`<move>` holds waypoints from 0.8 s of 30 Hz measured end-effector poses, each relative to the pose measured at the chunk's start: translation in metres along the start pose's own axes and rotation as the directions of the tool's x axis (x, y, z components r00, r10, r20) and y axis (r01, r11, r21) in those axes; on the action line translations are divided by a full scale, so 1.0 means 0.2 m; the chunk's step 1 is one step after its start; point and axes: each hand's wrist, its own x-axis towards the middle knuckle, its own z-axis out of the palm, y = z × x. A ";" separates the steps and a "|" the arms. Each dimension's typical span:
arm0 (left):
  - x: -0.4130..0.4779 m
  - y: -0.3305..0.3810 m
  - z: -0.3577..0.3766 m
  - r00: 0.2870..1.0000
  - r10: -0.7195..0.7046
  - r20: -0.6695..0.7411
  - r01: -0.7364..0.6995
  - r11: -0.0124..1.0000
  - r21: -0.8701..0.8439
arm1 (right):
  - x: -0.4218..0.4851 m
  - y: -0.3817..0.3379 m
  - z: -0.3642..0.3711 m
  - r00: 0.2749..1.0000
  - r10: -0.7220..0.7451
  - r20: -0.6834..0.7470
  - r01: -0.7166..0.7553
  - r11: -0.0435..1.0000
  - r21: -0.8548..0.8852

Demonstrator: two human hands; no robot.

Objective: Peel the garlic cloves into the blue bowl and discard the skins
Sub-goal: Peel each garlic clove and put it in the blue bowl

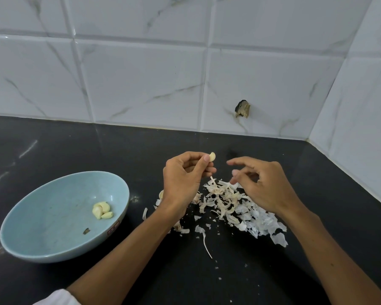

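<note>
Your left hand (pixel 183 179) is raised off the worktop (pixel 97 150) with the wrist bent back. Its fingers (pixel 206 158) are curled in towards the palm. The thumb tip and the fingertips are clamped on a garlic clove (pixel 212 156), which sticks up just above them, pale and bare on the side that shows. A thin strip of skin (pixel 211 178) shows just below those fingers.

Your right hand (pixel 266 186) is just to the right of the clove, palm down, and the two hands are apart. Its fingers (pixel 240 160) are spread and loosely bent. The forefinger reaches towards the clove without touching it. The lowest fingertip comes down to the top of the pile, but you cannot tell from here whether it touches a skin.

The skins (pixel 227 201) lie in a loose heap on the worktop directly under both sets of fingers. They trail away beneath your right wrist, with a few scraps scattered nearer to you.

The blue bowl (pixel 53 216) stands on the worktop well to the left of your left fingers. A few peeled cloves (pixel 101 210) lie together inside it on the side nearest your hand. Beyond the fingers rises the tiled wall (pixel 141 73).
</note>
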 end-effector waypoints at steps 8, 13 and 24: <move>-0.01 -0.01 0.00 0.984 0.159 0.077 -0.174 0.945 0.276 | -0.01 0.01 0.05 1.000 -0.008 -0.023 0.007 0.998 -0.060; -0.03 -0.02 0.01 0.952 0.245 0.182 -0.299 0.871 0.391 | -0.01 -0.05 0.09 0.994 -0.018 -0.109 0.027 0.996 0.089; -0.03 0.01 0.00 0.982 0.173 0.071 -0.187 0.909 0.371 | 0.00 -0.02 0.10 0.985 0.071 -0.154 -0.057 0.994 0.097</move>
